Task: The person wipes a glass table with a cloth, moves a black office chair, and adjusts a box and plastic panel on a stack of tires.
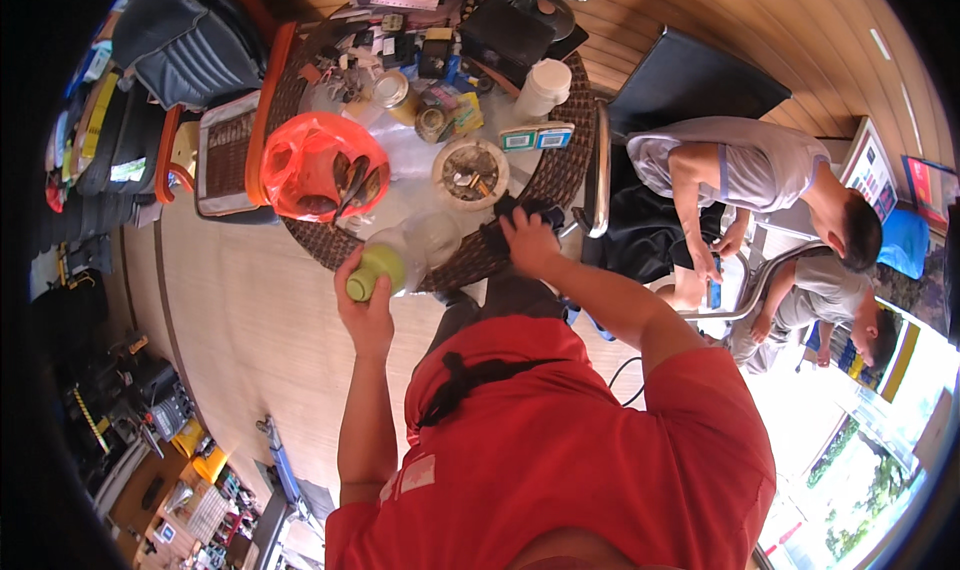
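My left hand (366,300) holds a bottle with a green cap and green upper part (384,266) at the near edge of the round table (315,244). Its lower part looks clear and reaches over the table. My right hand (531,241) lies with its fingers on a black cloth item (499,236) at the table's right rim; whether it grips the item is hidden. Between and beyond the hands stands a round stone-like ashtray (444,193) with cigarette butts. A red plastic bag (289,172) holding dark brown, long objects lies open at the left.
A white lidded container (541,90), a metal-lidded jar (394,94) and two code cards on a stand (536,138) are on the table. Papers and small items crowd the far side. A seated person (727,165) holds a phone at the right; another sits beyond. An orange-armed chair (268,112) stands left.
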A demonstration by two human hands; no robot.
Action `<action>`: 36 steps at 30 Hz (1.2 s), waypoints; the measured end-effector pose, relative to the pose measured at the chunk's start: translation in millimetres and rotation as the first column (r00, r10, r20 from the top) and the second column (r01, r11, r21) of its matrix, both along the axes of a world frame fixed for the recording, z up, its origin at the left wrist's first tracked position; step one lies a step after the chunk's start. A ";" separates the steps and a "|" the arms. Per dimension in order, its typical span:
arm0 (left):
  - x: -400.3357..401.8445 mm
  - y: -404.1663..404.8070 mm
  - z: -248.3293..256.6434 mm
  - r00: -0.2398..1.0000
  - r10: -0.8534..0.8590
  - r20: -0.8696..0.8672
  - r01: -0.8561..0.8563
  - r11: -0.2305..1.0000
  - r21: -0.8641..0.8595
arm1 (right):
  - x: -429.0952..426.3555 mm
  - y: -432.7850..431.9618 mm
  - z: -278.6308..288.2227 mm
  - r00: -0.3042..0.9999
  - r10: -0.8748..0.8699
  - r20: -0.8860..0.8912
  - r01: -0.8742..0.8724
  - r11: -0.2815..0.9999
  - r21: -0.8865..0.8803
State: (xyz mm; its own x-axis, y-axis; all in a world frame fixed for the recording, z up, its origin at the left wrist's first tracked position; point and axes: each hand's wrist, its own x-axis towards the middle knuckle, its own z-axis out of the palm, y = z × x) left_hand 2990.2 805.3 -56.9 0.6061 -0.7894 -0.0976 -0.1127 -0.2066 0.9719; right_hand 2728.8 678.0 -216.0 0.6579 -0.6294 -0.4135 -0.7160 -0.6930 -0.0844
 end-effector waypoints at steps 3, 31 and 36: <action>11.8 30.3 28.1 1.000 0.008 0.011 -0.007 0.998 -0.065 | 8.0 -35.1 11.1 0.934 -0.358 0.011 0.358 0.934 0.009; 2.8 211.8 39.1 0.889 0.447 0.103 -0.457 0.849 0.264 | 189.8 76.9 -13.8 0.933 0.263 0.245 -0.297 0.948 0.114; 9.7 200.0 36.9 0.892 0.435 0.126 -0.452 0.861 0.233 | 109.7 40.4 16.3 0.954 0.274 0.124 -0.290 0.948 0.129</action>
